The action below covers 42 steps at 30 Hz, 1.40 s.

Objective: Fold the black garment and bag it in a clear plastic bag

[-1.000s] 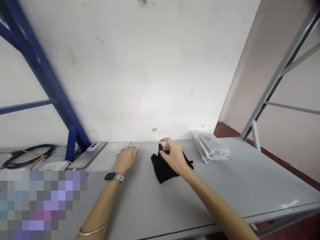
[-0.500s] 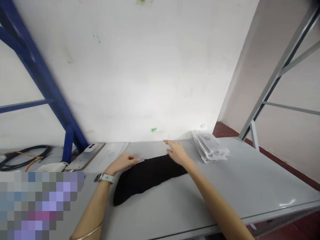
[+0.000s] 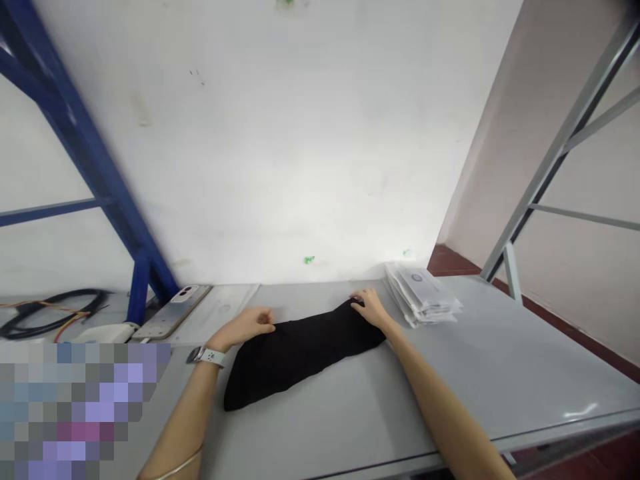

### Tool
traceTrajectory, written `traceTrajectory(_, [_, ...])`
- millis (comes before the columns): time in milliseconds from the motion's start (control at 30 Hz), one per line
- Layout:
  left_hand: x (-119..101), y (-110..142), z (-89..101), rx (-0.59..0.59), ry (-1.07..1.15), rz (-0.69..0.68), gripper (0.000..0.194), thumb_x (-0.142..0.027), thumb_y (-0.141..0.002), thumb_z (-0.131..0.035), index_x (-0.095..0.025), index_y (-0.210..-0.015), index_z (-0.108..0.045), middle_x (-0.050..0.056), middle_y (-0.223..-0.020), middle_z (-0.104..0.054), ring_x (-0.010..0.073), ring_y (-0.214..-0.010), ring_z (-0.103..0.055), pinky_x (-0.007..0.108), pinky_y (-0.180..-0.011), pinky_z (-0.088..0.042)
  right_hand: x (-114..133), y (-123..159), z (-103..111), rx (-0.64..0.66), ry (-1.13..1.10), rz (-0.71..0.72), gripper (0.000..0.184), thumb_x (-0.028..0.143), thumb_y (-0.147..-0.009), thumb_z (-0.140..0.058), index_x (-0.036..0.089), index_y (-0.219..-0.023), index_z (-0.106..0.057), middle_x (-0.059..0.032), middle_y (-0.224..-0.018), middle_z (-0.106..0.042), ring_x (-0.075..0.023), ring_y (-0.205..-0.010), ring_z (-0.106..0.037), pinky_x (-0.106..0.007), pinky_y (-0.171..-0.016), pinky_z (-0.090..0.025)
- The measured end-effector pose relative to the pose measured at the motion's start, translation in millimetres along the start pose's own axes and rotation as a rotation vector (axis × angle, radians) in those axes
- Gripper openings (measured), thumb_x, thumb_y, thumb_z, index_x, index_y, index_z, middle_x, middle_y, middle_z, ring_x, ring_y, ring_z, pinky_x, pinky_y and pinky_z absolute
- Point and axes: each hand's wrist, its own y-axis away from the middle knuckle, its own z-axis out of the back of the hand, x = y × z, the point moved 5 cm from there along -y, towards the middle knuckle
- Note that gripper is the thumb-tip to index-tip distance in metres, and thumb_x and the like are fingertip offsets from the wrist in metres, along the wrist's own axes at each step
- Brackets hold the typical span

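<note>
- Left hand (image 3: 245, 325) pinches the black cloth (image 3: 305, 353) at its upper edge, fingertips partly hidden.
- Right hand (image 3: 373, 312) covers one corner; its grip cannot be told.

We have room on the flat grey table (image 3: 480, 373), front right; piled-up whitish plastic packets (image 3: 425, 293) block us farther back.

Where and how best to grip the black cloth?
Probably by its far edge, near both ends, pinching from above: the black cloth lies flat and elongated on the grey table, and the left hand and right hand sit at that edge.
</note>
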Motion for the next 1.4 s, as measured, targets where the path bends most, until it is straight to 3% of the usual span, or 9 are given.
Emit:
traceTrajectory(133, [-9,1,3.8,-0.068,0.019,-0.021,0.02,-0.04,-0.074,-0.05,-0.02,-0.07,-0.05,-0.001,-0.071,-0.053,0.0162,-0.067,-0.05,0.026,-0.06,-0.035,5,-1,11,-0.025,-0.1,-0.025,0.013,0.021,-0.078,-0.055,0.02,-0.086,-0.064,-0.0063,-0.095,-0.062,-0.026,-0.101,-0.053,-0.045,-0.094,-0.04])
traceTrajectory(333, [-37,20,22.7,-0.092,0.148,-0.061,0.028,-0.048,-0.079,-0.053,-0.021,-0.077,-0.052,-0.001,-0.077,-0.057,0.0167,-0.073,-0.054,0.026,-0.065,-0.04,20,21,72,0.126,-0.377,0.042,0.019,0.032,-0.086,-0.048,0.019,-0.096,-0.058,-0.0046,-0.091,-0.065,-0.0183,-0.086,-0.062,-0.033,-0.078,-0.047])
traceTrajectory(467, [-58,44,20.1,0.317,0.361,-0.144,0.038,-0.054,-0.074,-0.063,-0.02,-0.091,-0.061,0.004,-0.089,-0.069,0.0208,-0.077,-0.063,0.03,-0.071,-0.046,40,49,98,0.564,-0.828,0.201,0.042,0.05,-0.08,-0.058,0.016,-0.104,-0.056,-0.0068,-0.083,-0.067,-0.0174,-0.073,-0.064,-0.033,-0.067,-0.045])
traceTrajectory(533, [-65,51,13.1,0.499,0.444,-0.154,0.044,-0.056,-0.074,-0.063,-0.02,-0.099,-0.063,0.008,-0.098,-0.071,0.0231,-0.077,-0.067,0.033,-0.072,-0.049,49,54,102,0.656,-0.905,0.204,0.054,0.06,-0.077,-0.058,0.016,-0.108,-0.056,-0.0075,-0.08,-0.068,-0.0186,-0.066,-0.065,-0.033,-0.064,-0.047])
traceTrajectory(733, [-52,37,-13.4,0.504,0.222,0.128,0.045,-0.059,-0.076,-0.06,-0.02,-0.097,-0.068,0.01,-0.099,-0.073,0.0252,-0.077,-0.071,0.03,-0.062,-0.052,62,43,68,0.737,-0.562,0.075,0.04,0.05,-0.084,-0.058,0.02,-0.109,-0.066,-0.0083,-0.106,-0.068,-0.0202,-0.092,-0.065,-0.033,-0.08,-0.05])
traceTrajectory(933, [-34,19,-15.1,0.304,0.075,0.013,0.055,-0.06,-0.076,-0.06,-0.028,-0.121,-0.062,0.008,-0.118,-0.067,0.0303,-0.103,-0.064,0.035,-0.088,-0.051,55,35,31,0.628,-0.053,0.12,0.031,0.041,-0.081,-0.062,0.025,-0.106,-0.07,-0.0052,-0.115,-0.064,-0.0261,-0.109,-0.056,-0.039,-0.092,-0.044])
traceTrajectory(1067, [-29,9,-20.6,0.19,-0.097,-0.014,0.067,-0.065,-0.081,-0.05,-0.028,-0.137,-0.049,0.006,-0.142,-0.049,0.0328,-0.13,-0.045,0.042,-0.108,-0.035,47,32,16,0.501,0.145,0.081,0.045,0.048,-0.089,-0.048,0.024,-0.124,-0.06,-0.0085,-0.135,-0.052,-0.0312,-0.127,-0.042,-0.051,-0.107,-0.027])
traceTrajectory(1233, [-20,-10,-44.3,0.114,-0.275,0.026,0.087,-0.07,-0.083,-0.04,-0.022,-0.151,-0.016,0.01,-0.158,-0.012,0.0353,-0.144,-0.008,0.051,-0.114,-0.018,33,26,-7,0.428,0.2,-0.034,0.064,0.061,-0.094,-0.027,0.025,-0.146,-0.035,-0.0028,-0.156,-0.02,-0.0327,-0.144,-0.006,-0.057,-0.113,-0.002])
traceTrajectory(1400, [-3,-21,-58.4,0.127,-0.411,0.032,0.093,-0.077,-0.077,-0.04,-0.029,-0.151,-0.012,0.007,-0.158,0.0,0.0408,-0.143,0.005,0.063,-0.11,-0.01,20,19,-17,0.398,0.262,0.032,0.067,0.065,-0.093,-0.023,0.028,-0.15,-0.024,0.0032,-0.158,-0.011,-0.0295,-0.145,0.001,-0.052,-0.114,-0.001])
